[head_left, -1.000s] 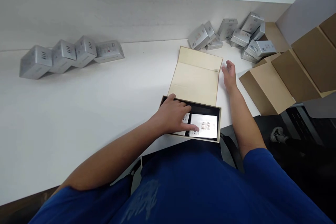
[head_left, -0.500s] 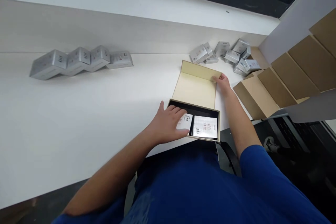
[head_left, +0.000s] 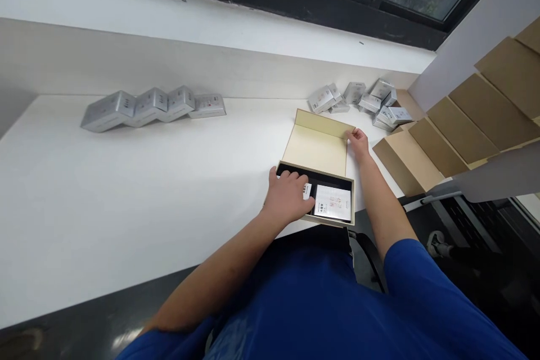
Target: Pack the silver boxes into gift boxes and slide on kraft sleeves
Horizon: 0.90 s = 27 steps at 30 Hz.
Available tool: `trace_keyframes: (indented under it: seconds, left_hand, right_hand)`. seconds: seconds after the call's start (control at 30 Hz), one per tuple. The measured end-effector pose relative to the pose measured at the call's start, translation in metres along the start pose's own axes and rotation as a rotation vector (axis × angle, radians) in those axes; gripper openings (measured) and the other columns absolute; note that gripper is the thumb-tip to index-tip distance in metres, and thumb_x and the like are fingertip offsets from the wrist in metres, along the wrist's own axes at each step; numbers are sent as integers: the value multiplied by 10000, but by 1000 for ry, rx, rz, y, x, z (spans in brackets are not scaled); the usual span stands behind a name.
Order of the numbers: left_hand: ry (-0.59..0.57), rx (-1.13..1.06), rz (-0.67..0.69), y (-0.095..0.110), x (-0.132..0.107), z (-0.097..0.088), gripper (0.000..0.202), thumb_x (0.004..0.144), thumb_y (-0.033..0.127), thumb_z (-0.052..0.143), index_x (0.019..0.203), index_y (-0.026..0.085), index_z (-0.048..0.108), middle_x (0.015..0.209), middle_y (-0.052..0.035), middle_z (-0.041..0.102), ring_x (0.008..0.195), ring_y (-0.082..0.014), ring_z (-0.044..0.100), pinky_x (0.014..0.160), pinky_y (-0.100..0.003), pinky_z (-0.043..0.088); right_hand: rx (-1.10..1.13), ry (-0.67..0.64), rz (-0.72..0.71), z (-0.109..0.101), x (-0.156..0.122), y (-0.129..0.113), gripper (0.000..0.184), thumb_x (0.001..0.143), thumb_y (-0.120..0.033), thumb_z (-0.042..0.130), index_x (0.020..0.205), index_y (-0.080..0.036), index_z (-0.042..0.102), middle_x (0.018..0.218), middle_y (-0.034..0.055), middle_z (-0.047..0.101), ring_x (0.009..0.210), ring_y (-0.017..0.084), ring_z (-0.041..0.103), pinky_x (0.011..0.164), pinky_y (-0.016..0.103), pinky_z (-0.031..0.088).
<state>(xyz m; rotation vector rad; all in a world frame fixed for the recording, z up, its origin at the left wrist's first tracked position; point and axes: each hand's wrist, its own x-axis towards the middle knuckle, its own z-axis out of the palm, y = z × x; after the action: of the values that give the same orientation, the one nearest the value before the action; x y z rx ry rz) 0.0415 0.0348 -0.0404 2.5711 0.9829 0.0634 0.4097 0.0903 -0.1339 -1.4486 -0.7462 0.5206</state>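
An open cream gift box (head_left: 352, 202) with a black lining lies at the table's near edge, its lid (head_left: 316, 149) folded back away from me. Inside on the right sits a small white printed box (head_left: 333, 202). My left hand (head_left: 287, 194) is over the left part, its fingers and thumb around a second small white box (head_left: 307, 190); most of that one is hidden under the hand. At the lid's far right corner, my right hand (head_left: 358, 140) pinches the lid flap's edge between thumb and fingers.
Several silver boxes (head_left: 152, 107) lean in a row along the wall at left. More silver boxes (head_left: 371, 102) are heaped at the back right. Brown cardboard boxes (head_left: 411, 160) stand at right. Beyond the table edge, a shoe (head_left: 436, 243) shows on the floor.
My left hand has shifted right relative to the gift box and covers more of the left small box. The right hand keeps its hold on the lid flap. The camera view has tilted up.
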Motion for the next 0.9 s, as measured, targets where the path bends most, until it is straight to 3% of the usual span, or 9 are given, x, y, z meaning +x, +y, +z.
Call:
trace_keyframes:
  seconds: [0.17,0.37,0.5,0.63,0.7,0.77,0.83,0.9]
  left_hand:
    - [10,9,-27,-2,13,4,359,826,458,588,1046,196,697,1029,-168,749,1037,-401,644,1121,-755,337]
    - [19,3,-64,3,19,5,306,799,441,616,943,183,692,959,-171,746,1011,-412,653,1056,-741,351]
    - [52,-43,-86,9,14,4,343,898,481,572,984,171,690,1005,-183,762,1072,-421,667,1107,-736,339]
    - [129,-153,-95,10,5,-6,540,1064,608,355,1144,162,648,1134,-175,769,1115,-352,696,1188,-667,364]
    - [175,-267,-47,1,-5,-12,540,1081,625,334,1232,181,604,1236,-158,750,1172,-314,694,1187,-595,431]
    - [212,-367,59,-18,-19,-14,571,1047,672,440,1357,202,536,1430,-174,668,1367,-335,612,1219,-578,445]
    - [218,-391,168,-42,-34,-9,833,921,766,637,1511,223,415,1644,-207,486,1588,-409,396,1313,-646,338]
    - [195,-385,185,-66,-47,2,1165,776,796,797,1636,248,233,1765,-225,287,1675,-455,210,1358,-689,239]
  right_hand:
    - [1,32,-38,-2,-5,-4,645,599,-631,981,704,-253,469,620,-99,470,644,87,457,671,235,488]
    - [73,75,-65,-6,-8,-8,626,570,-593,996,711,-248,494,643,-87,529,667,94,512,696,245,520]
    - [171,96,-53,-9,-15,-13,639,574,-588,984,710,-246,461,663,-79,591,670,96,568,687,241,529]
    - [259,120,-24,-13,-24,-25,644,601,-607,958,776,-264,441,715,-67,679,658,127,634,583,248,510]
    - [295,131,-33,-14,-30,-36,637,602,-610,947,807,-272,448,795,-55,733,695,142,679,571,251,521]
    - [332,148,-63,-14,-37,-52,631,599,-605,943,820,-276,452,860,-63,754,746,137,709,601,242,549]
    - [364,151,-138,-15,-47,-71,606,622,-600,937,821,-276,465,914,-66,762,804,134,730,664,247,591]
    - [373,117,-246,-18,-63,-92,552,659,-600,931,811,-276,512,927,-53,761,820,142,741,715,274,628]
